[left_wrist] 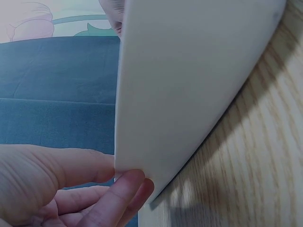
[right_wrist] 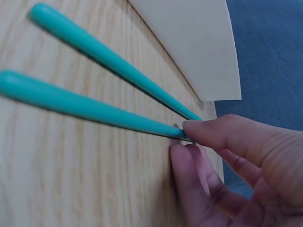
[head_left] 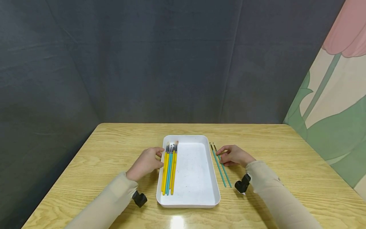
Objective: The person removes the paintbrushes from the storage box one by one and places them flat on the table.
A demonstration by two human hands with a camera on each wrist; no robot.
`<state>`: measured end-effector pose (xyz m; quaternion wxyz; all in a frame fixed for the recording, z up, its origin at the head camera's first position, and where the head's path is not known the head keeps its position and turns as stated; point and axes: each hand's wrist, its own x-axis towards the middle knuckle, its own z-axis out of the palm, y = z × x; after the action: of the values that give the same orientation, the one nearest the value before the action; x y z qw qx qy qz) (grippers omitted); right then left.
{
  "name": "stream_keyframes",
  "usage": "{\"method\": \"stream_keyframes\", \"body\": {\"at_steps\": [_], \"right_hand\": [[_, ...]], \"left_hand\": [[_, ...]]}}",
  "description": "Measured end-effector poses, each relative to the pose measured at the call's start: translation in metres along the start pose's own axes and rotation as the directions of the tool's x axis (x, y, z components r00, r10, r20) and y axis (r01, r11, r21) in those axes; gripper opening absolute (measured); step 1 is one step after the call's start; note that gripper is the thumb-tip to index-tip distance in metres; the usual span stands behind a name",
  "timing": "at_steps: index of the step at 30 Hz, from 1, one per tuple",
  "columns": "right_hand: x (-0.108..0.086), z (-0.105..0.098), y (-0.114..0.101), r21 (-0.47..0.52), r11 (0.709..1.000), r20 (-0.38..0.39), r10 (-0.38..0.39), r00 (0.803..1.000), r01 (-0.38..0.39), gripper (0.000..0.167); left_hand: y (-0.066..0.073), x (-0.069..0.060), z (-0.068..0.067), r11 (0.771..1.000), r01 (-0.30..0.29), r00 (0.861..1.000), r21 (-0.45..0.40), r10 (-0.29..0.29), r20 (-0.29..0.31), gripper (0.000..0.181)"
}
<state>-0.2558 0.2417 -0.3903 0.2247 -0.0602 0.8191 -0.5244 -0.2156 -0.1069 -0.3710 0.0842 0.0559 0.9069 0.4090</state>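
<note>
Second teal brush point(head_left: 218, 164) between right grip point(head_left: 235, 156) and white tray point(head_left: 195, 178)

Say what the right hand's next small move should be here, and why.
Probably lift the teal brush farther from the tray and bring it over the white tray: the right hand pinches that brush toward its bristle end, yellow and teal brushes lie along the tray's left side, and the left hand holds the tray's left edge.

No legible txt or nos.
</note>
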Motion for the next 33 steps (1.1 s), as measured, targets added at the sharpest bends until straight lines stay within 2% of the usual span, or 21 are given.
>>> {"method": "stream_keyframes", "body": {"at_steps": [8,12,18,23,33], "right_hand": [[-0.002,-0.005,0.006,0.061,0.998,0.031,-0.021,0.999,0.019,0.038],[-0.004,-0.01,0.009,0.131,0.991,0.057,-0.021,0.998,0.014,0.044],[-0.007,-0.016,0.003,0.269,0.963,0.091,-0.06,0.994,0.034,0.049],[-0.008,-0.011,-0.014,0.287,0.954,0.083,-0.119,0.989,0.09,0.051],[-0.003,0.028,-0.06,0.281,0.947,0.12,-0.193,0.974,0.154,0.044]], "left_hand": [[-0.001,0.001,0.001,1.0,0.0,1.0,-0.001,0.0,0.001,0.059],[-0.001,0.001,0.001,1.0,-0.003,1.0,-0.008,0.003,0.002,0.06],[0.0,0.001,0.001,1.0,0.002,1.0,-0.015,-0.002,0.004,0.06],[0.0,0.001,0.0,1.0,0.005,1.0,-0.014,-0.005,0.003,0.06],[-0.002,0.0,-0.001,1.0,-0.001,1.0,-0.011,0.001,0.004,0.06]]}}
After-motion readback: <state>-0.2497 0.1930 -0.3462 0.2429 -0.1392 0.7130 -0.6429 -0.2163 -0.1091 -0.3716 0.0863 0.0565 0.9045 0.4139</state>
